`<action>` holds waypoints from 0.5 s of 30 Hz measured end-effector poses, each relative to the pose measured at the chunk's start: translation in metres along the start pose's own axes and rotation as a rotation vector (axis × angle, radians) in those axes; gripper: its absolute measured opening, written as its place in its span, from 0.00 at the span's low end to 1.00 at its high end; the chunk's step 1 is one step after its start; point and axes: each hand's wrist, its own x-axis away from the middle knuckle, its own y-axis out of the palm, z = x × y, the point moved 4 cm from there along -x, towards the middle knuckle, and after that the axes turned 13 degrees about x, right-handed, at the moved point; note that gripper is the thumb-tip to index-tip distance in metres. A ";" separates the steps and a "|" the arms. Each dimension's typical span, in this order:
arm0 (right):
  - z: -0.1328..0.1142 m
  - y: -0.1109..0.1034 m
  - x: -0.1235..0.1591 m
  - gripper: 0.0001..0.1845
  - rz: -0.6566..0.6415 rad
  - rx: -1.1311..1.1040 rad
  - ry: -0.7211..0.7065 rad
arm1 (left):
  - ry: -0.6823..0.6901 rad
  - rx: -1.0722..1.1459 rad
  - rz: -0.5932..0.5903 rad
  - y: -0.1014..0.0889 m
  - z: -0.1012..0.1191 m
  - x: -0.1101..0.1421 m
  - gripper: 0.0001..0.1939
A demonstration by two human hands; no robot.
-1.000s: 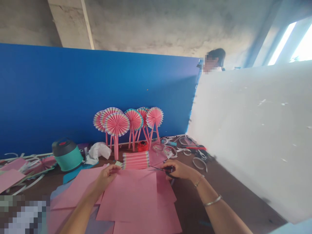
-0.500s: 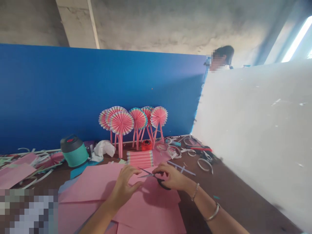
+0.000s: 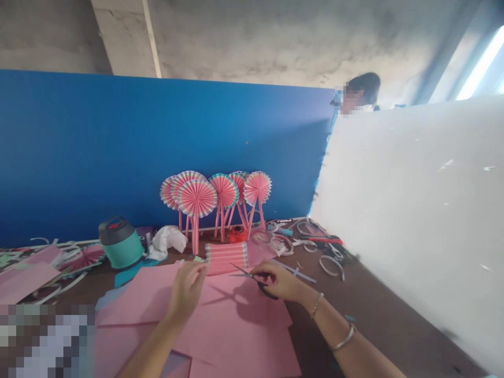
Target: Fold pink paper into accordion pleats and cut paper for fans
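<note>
My right hand (image 3: pixel 280 281) clenches the black-handled scissors (image 3: pixel 258 278), blades over the pink paper sheet (image 3: pixel 232 336), which lies just in front of the paper fans (image 3: pixel 197 198); my left hand (image 3: pixel 187 291) rests open on that sheet, gripping nothing.

Two bare forearms, one with jewellery.
The right forearm (image 3: pixel 370 362) wears a thin gold-coloured bracelet (image 3: pixel 316 305) near the wrist and a slim, smooth silver bangle (image 3: pixel 343 339) farther up; the left forearm (image 3: pixel 147 344) has no sleeve.
</note>
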 end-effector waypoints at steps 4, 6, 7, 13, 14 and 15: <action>0.025 -0.005 0.001 0.20 0.053 -0.040 0.044 | -0.343 -0.417 0.088 -0.029 -0.028 -0.009 0.21; 0.038 -0.005 0.002 0.20 0.069 -0.050 0.069 | -0.401 -0.561 0.151 -0.040 -0.029 -0.010 0.20; 0.043 -0.005 0.002 0.20 0.080 -0.047 0.077 | -0.404 -0.609 0.181 -0.043 -0.027 -0.010 0.20; 0.060 -0.005 0.004 0.20 0.116 -0.018 0.086 | -0.406 -0.621 -0.202 -0.021 -0.010 -0.004 0.23; 0.061 -0.005 0.004 0.20 0.115 -0.020 0.086 | -0.405 -0.608 -0.278 -0.017 -0.008 -0.002 0.22; 0.063 -0.005 0.004 0.20 0.112 -0.024 0.087 | -0.403 -0.600 -0.336 -0.014 -0.007 0.000 0.20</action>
